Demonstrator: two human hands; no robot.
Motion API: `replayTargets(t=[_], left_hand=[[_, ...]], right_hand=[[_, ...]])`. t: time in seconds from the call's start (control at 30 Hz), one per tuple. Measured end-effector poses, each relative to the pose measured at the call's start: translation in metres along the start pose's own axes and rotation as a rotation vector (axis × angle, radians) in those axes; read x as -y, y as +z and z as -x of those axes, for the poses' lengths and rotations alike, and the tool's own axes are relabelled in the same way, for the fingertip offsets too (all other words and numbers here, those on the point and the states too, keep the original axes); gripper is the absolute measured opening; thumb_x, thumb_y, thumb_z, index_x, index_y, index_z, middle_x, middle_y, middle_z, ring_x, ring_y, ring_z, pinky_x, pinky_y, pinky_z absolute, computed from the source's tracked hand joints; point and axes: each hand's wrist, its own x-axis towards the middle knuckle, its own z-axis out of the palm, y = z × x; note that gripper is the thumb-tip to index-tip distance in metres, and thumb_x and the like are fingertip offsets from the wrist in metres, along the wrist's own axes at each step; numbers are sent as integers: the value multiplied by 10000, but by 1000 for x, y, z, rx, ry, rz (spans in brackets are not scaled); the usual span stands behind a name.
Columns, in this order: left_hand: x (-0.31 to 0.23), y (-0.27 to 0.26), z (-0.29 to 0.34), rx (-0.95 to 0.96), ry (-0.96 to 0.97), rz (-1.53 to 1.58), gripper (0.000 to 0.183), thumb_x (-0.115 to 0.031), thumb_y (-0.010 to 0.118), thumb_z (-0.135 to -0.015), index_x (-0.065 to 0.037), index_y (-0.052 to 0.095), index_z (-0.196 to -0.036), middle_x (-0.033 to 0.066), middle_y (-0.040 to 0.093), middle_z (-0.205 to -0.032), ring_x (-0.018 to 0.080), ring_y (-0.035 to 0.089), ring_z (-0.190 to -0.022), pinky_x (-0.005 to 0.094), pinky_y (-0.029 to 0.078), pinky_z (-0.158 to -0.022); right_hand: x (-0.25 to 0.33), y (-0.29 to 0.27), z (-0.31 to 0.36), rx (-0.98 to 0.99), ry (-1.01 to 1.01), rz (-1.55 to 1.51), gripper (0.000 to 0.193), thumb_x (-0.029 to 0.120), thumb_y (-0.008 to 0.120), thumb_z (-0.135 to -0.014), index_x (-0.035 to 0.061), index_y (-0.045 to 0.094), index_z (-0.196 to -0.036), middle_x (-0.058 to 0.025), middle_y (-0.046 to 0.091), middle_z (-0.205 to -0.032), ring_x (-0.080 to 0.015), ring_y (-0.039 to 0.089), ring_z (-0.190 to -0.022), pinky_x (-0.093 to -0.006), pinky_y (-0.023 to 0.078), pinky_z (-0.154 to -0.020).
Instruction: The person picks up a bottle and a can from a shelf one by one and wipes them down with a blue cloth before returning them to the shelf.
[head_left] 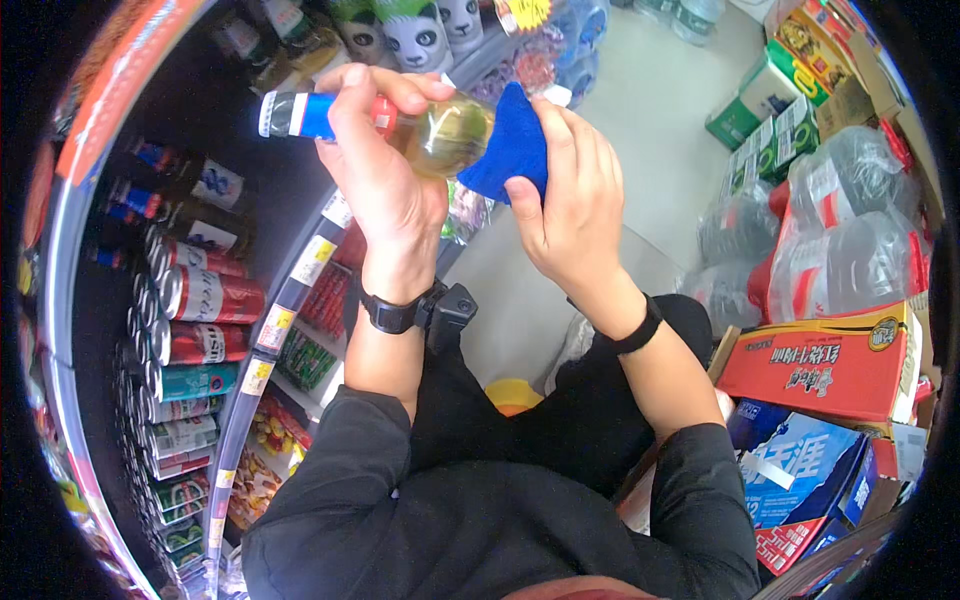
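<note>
My left hand [385, 165] is wrapped round a glass bottle [440, 142] of pale yellow liquid. The bottle lies on its side in the air, its capped neck with blue and red foil pointing left. In my right hand [575, 180] a blue cloth [512, 150] is pinched between thumb and fingers. It is pressed against the bottle's base end, which it hides. Each wrist wears a black band, and the left one carries a small black device [452, 305].
A shelf on the left holds several similar bottles [205, 205] and cans [210, 295] behind a price-tag rail [285, 315]. Panda-faced containers [415, 35] stand at the far end. On the right are shrink-wrapped large bottles [840, 250], a red carton [820, 365] and a blue box [800, 465].
</note>
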Motion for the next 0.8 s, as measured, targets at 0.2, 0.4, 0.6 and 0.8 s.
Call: replayTargets(t=[0.2, 0.4, 0.6, 0.8], left_hand=[[31, -2, 22, 226, -31, -37, 172, -202, 514, -1023, -65, 493, -921, 71, 557, -691, 225, 612, -702, 422, 512, -864], [59, -5, 40, 116, -32, -101, 94, -32, 605, -983, -21, 512, -987, 73, 602, -732, 166, 634, -699, 310, 534, -729], [45, -16, 20, 266, -49, -79, 116, -172, 515, -995, -74, 494, -938, 62, 546, -674, 223, 603, -714, 416, 504, -880], [19, -47, -16, 324, -171, 140, 221, -216, 528, -995, -122, 550, -797, 21, 547, -645, 215, 579, -688, 426, 489, -893]], right_hand=[[-4, 6, -1, -6, 71, -137, 511, 416, 497, -994, -25, 597, -1231, -226, 657, -1077, -430, 632, -944, -489, 490, -832], [-12, 24, 3, -55, 250, -371, 404, 295, 453, -1015, -47, 633, -1133, -258, 668, -916, -468, 640, -827, -505, 507, -758], [-28, 10, -1, 221, 196, -225, 412, 279, 402, -1080, -22, 651, -948, -236, 629, -807, -480, 616, -782, -505, 485, -693], [-42, 13, -1, 646, 1079, -1072, 637, 542, 470, -1036, -32, 670, -1223, -140, 739, -1097, -203, 709, -912, -322, 562, -847]])
